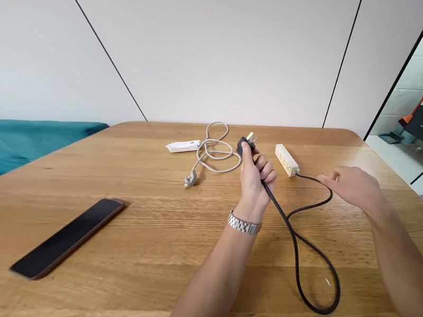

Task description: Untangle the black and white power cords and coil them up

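Note:
My left hand (256, 175), with a metal watch on its wrist, is closed round a black plug (245, 145) whose brass pins point up and away. From the plug a black cable (295, 244) drops in a loop across the wooden table (131, 257) and runs to a cream power strip (286, 159) lying just right of the hand. My right hand (352, 185) hovers over the cable near the strip, fingers loosely curled and apart, holding nothing.
A second white power strip (183, 146) with a coiled grey cable (215, 155) and its plug (189, 179) lies at the back. A dark phone (67, 238) rests face up on the left. A teal cushion (0, 141) sits beyond the table's left edge.

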Tool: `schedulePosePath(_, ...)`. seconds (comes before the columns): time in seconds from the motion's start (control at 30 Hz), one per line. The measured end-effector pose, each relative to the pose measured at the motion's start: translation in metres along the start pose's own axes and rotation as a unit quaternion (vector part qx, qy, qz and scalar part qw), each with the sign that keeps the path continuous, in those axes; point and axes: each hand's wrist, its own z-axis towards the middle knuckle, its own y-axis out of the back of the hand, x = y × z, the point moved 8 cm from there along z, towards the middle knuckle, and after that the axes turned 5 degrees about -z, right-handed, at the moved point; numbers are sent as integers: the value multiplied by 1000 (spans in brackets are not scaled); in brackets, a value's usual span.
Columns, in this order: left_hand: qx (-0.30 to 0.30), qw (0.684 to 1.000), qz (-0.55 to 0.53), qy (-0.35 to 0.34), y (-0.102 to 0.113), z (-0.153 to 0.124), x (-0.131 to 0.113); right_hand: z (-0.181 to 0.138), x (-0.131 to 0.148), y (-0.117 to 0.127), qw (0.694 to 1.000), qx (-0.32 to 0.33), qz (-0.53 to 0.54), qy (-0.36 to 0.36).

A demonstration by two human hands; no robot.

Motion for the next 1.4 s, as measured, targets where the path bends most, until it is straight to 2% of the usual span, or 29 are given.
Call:
schedulePosePath(0.03, -1, 1000, -12, -21, -2, -2, -4, -7, 10, 4, 998, -16, 59, 22)
schedulePosePath(0.07, -3, 999, -23, -41, -3, -3, -10, -15, 26, 3, 988, -1, 138, 67)
schedulePosePath(0.1, -7, 997, -34, -62, -4, -4, -18, -24, 47, -5, 965, 49, 225, 129)
schedulePosePath(0.17, -23, 993, -61, -102, -4, -5, -39, -51, 92, -30, 873, 204, 366, 249)
schedulePosePath(0.2, -30, 989, -76, -123, -3, -5, -53, -65, 110, -46, 825, 284, 400, 281)
schedulePosePath(0.23, -38, 984, -90, -146, -1, -6, -69, -78, 123, -65, 788, 356, 408, 293)
schedulePosePath(0.3, -50, 972, -111, -203, 5, -12, -105, -102, 140, -104, 735, 483, 360, 312)
schedulePosePath(0.37, -66, 952, -118, -275, 15, -24, -143, -117, 143, -136, 709, 563, 284, 316)
schedulePosePath(0.4, -70, 941, -113, -310, 19, -31, -160, -118, 143, -146, 712, 571, 256, 317)
schedulePosePath(0.43, -70, 932, -102, -341, 23, -39, -175, -114, 142, -152, 729, 556, 235, 323)
schedulePosePath(0.5, -59, 919, -66, -384, 25, -51, -194, -102, 141, -148, 780, 475, 192, 359)
schedulePosePath(0.57, -37, 912, -19, -407, 20, -57, -201, -90, 138, -136, 821, 389, 131, 398)
schedulePosePath(0.6, -23, 913, 7, -408, 14, -57, -198, -83, 134, -131, 837, 364, 108, 394)
schedulePosePath(0.67, 12, 920, 62, -386, 0, -51, -185, -66, 121, -122, 872, 340, 117, 332)
schedulePosePath(0.73, 60, 931, 115, -342, -16, -43, -161, -49, 106, -113, 895, 318, 200, 241)
schedulePosePath(0.8, 119, 930, 164, -305, -31, -38, -132, -37, 96, -106, 886, 300, 312, 167)
schedulePosePath(0.87, 183, 914, 224, -284, -43, -39, -104, -31, 91, -98, 865, 277, 397, 132)
schedulePosePath(0.93, 233, 879, 305, -282, -51, -45, -79, -30, 92, -85, 860, 242, 424, 152)
schedulePosePath(1.03, 279, 820, 415, -280, -57, -55, -51, -34, 98, -66, 873, 193, 378, 239)
schedulePosePath(1.07, 282, 814, 428, -273, -58, -56, -46, -35, 99, -64, 877, 186, 357, 261)
schedulePosePath(1.1, 280, 822, 423, -260, -58, -56, -43, -34, 99, -64, 881, 181, 341, 274)
schedulePosePath(1.2, 249, 893, 333, -171, -51, -47, -41, -23, 91, -71, 897, 156, 320, 262)
schedulePosePath(1.27, 222, 934, 273, -66, -42, -35, -33, -14, 85, -74, 907, 124, 320, 246)
schedulePosePath(1.33, 201, 943, 260, 55, -30, -24, -19, -8, 82, -72, 913, 89, 316, 244)
schedulePosePath(1.4, 188, 929, 283, 146, -16, -15, -1, -8, 82, -60, 910, 42, 313, 269)
